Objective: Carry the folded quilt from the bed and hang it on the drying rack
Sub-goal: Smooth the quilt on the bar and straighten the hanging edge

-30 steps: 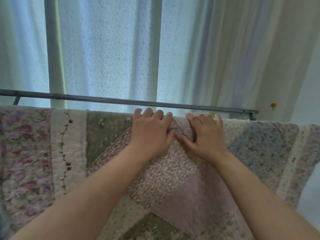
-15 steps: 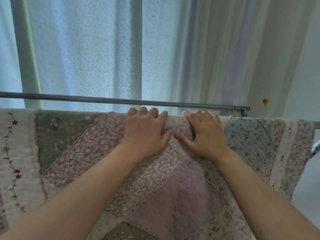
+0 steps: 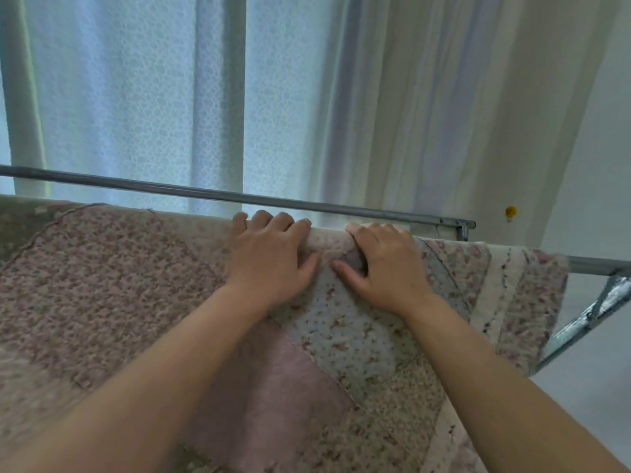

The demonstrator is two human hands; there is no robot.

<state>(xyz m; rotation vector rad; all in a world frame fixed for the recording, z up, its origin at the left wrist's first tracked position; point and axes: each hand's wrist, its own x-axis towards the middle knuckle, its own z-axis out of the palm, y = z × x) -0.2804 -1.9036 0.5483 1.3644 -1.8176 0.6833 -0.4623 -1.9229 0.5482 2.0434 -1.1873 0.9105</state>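
The patchwork quilt [image 3: 102, 285], in pink, green and pale blue floral patches, hangs draped over the near rail of the metal drying rack [image 3: 594, 265]. Its right edge stops just short of the rail's bare end. My left hand [image 3: 269, 261] and my right hand [image 3: 386, 268] sit side by side on the top fold. Their fingers hook over the rail and the thumbs press the near side of the cloth. A second, bare rail [image 3: 307, 203] runs just behind the fold.
Sheer white curtains [image 3: 136, 97] over a window hang close behind the rack. A cream drape [image 3: 478, 114] and a pale wall with a small yellow object [image 3: 510, 212] are at the right. A slanted rack strut [image 3: 587, 319] drops below the rail's right end.
The quilt's patches have slid left in view and its right edge and the rack's end have come into sight. Both hands stay together on the top fold.
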